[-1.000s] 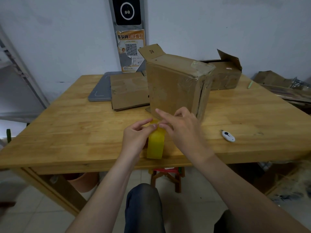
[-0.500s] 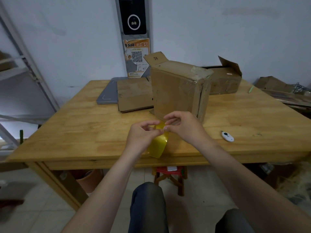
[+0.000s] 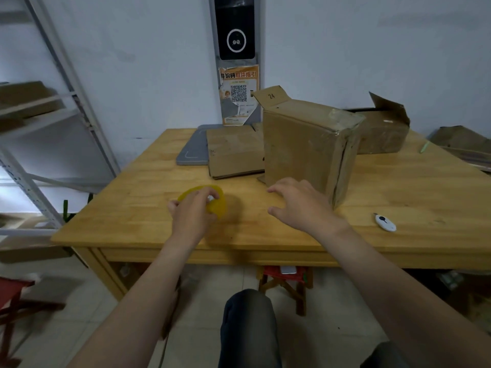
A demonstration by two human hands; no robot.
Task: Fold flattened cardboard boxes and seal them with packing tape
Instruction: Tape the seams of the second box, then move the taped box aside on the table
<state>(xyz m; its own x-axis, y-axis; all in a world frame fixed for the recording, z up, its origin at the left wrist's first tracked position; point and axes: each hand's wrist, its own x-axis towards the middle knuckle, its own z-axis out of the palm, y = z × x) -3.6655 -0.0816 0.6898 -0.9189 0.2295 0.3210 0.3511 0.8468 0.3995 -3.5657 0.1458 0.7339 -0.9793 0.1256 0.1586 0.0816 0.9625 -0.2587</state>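
Note:
A tall folded cardboard box [image 3: 305,147] stands upright on the wooden table [image 3: 398,187], one top flap marked 24 sticking up. My left hand [image 3: 192,215] grips a yellow roll of packing tape [image 3: 218,204] just above the table, left of the box. My right hand [image 3: 299,203] hovers with relaxed, spread fingers just in front of the box's lower near face, holding nothing. A stack of flattened cardboard boxes [image 3: 233,152] lies behind, left of the standing box.
A white box cutter [image 3: 385,222] lies on the table to the right. An open cardboard box [image 3: 382,128] and a grey flat scale [image 3: 192,152] sit at the back. A metal shelf [image 3: 39,115] stands left; a red stool [image 3: 285,277] is under the table.
Both hands were together on the tape roll in front of the box. My left hand has carried the roll to the left, and my right hand has let go and opened near the box.

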